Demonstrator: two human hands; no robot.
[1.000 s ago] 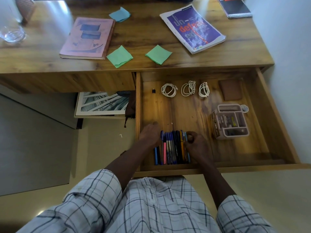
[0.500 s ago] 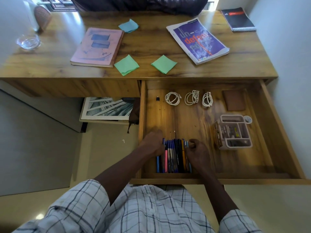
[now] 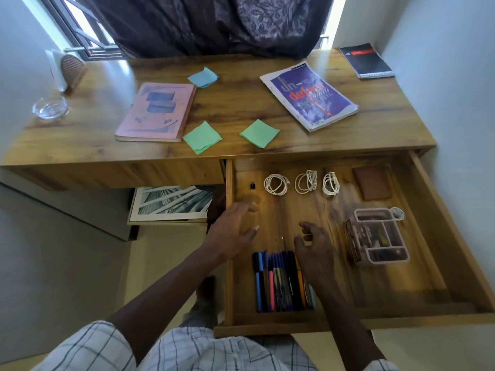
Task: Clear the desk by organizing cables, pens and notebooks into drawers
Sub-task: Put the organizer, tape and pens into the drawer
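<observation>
Both grips are empty over the open drawer (image 3: 401,285): the left grip (image 3: 233,234) has its fingers spread near the drawer's left wall, and the right grip (image 3: 313,247) is loosely curled above the pens (image 3: 278,282), which lie in a row at the front. Three coiled white cables (image 3: 276,184) lie along the back; the pink notebook (image 3: 158,111) lies on the counter (image 3: 230,108).

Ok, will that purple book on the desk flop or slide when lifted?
The purple book looks like a thick softcover, so it probably sags if lifted by one corner. Its cover may slide easily on the smooth desk. Lying flat, it is unlikely to tip.
</observation>
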